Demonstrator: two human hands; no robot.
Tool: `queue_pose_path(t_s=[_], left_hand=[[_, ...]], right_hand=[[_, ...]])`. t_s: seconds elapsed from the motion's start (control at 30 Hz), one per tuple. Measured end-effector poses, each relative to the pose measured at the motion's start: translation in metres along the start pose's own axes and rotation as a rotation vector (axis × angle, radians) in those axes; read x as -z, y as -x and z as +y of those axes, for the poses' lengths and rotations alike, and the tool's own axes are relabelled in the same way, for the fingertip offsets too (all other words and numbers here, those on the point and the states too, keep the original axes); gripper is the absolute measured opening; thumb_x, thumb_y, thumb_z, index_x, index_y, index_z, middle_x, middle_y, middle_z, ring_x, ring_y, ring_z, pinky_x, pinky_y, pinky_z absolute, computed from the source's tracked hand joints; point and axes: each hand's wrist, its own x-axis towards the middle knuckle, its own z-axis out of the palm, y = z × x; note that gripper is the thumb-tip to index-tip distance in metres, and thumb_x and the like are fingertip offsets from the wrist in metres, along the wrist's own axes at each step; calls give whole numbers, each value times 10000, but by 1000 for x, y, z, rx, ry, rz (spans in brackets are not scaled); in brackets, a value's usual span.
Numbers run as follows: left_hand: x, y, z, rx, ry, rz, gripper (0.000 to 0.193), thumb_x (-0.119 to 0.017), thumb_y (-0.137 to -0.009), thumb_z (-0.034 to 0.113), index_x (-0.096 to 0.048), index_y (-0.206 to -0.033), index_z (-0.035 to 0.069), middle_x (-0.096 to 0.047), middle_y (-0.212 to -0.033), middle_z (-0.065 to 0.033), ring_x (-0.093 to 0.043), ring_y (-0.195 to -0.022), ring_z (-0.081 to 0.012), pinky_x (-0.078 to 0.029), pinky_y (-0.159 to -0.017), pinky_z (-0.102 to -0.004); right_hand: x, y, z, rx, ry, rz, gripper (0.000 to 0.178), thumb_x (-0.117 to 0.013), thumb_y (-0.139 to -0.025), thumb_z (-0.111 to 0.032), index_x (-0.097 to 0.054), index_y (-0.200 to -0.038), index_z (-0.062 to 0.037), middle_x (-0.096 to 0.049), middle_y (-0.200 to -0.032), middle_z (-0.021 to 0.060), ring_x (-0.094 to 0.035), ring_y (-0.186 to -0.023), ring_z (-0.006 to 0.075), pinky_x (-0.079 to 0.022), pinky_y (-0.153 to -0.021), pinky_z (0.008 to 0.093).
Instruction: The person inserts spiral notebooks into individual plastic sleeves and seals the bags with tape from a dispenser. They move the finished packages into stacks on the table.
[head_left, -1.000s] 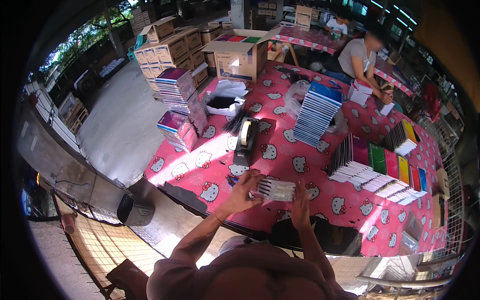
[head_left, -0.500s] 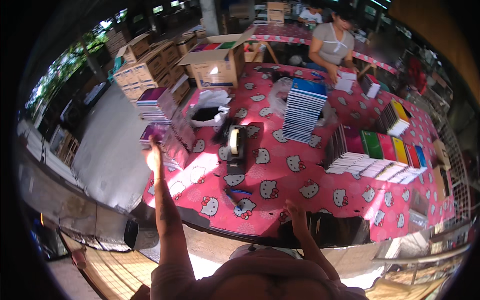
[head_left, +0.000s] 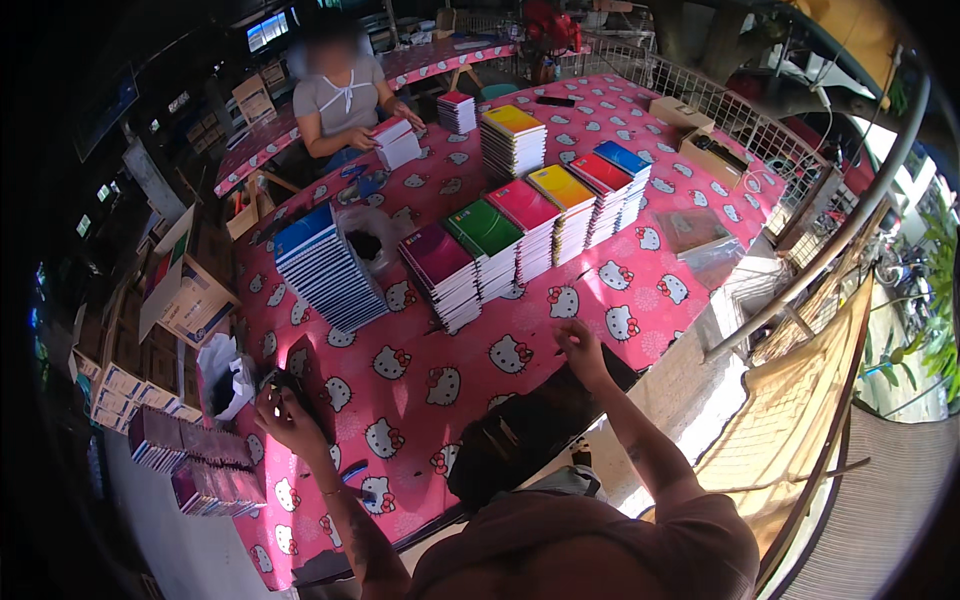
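Observation:
My left hand (head_left: 292,422) is at the near left of the table, its fingers apart and empty, just in front of the black tape dispenser (head_left: 312,392). Whether it touches the dispenser I cannot tell. My right hand (head_left: 582,354) hovers over the pink tablecloth, fingers loosely bent and apart with nothing in them. Beyond it stands a row of spiral notebook stacks: purple (head_left: 438,256), green (head_left: 484,230), pink (head_left: 523,206), yellow (head_left: 560,187), red (head_left: 600,172) and blue (head_left: 622,157). A taller blue notebook stack (head_left: 330,270) leans to their left.
Wrapped purple notebooks (head_left: 215,485) sit at the left edge, beside a white plastic bag (head_left: 228,375) and cardboard boxes (head_left: 198,300). Across the table a co-worker (head_left: 340,100) handles notebooks (head_left: 396,143). A blue-handled tool (head_left: 353,472) lies near my left forearm. Another yellow stack (head_left: 514,122) stands behind the row.
The view has swung right. My left hand has left the wrapped purple notebooks and come over beside the tape dispenser. My right hand has moved forward over the table.

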Motion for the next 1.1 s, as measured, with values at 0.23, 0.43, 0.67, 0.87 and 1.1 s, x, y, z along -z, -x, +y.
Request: queue_pose_path(t_s=[0.23,0.43,0.67,0.87,1.1], left_hand=[[-123,66,95,38,257,-277,164,-590,-931,44,-625,-1088,15,-547,-1119,-81,-574,-929,-173,-473,-740,-294],[-194,140,180,114,360,-510,142,-600,-915,19,-637,-1050,42,-590,-1008,-53,-589,-874,-139,-472,-716,-268],[-248,199,236,54,227,-767,130,-637,-905,25,-640,-1035,40,-626,-989,-96,-647,-860,-194,-538,-719,-327],[-266,216,266,6,267,-904,149,-667,-892,44,-642,-1039,30,-635,-968,-111,-666,-825,-218,-544,-690,-336],[-246,238,241,4,158,-919,148,-686,-883,70,-671,-1019,12,-667,-922,-142,-690,-784,-259,-549,-685,-347]], right_hand=[[235,-143,95,-67,-98,534,234,-682,-901,-107,-672,-1123,-34,-677,-1026,86,-640,-936,196,-500,-828,328],[360,-218,143,-45,734,524,312,-673,-841,-182,-682,-1139,-91,-669,-1146,152,-636,-1056,361,-505,-924,445],[351,-298,158,-47,744,122,372,-705,-799,-272,-683,-1139,-121,-667,-1162,196,-645,-1073,378,-525,-890,480],[312,-338,161,-127,806,128,559,-709,-816,-437,-601,-1288,-158,-658,-1182,228,-636,-1092,413,-517,-936,499],[301,-373,176,-222,754,159,472,-655,-862,-509,-710,-1086,-97,-706,-1081,213,-677,-1014,414,-540,-878,512]])
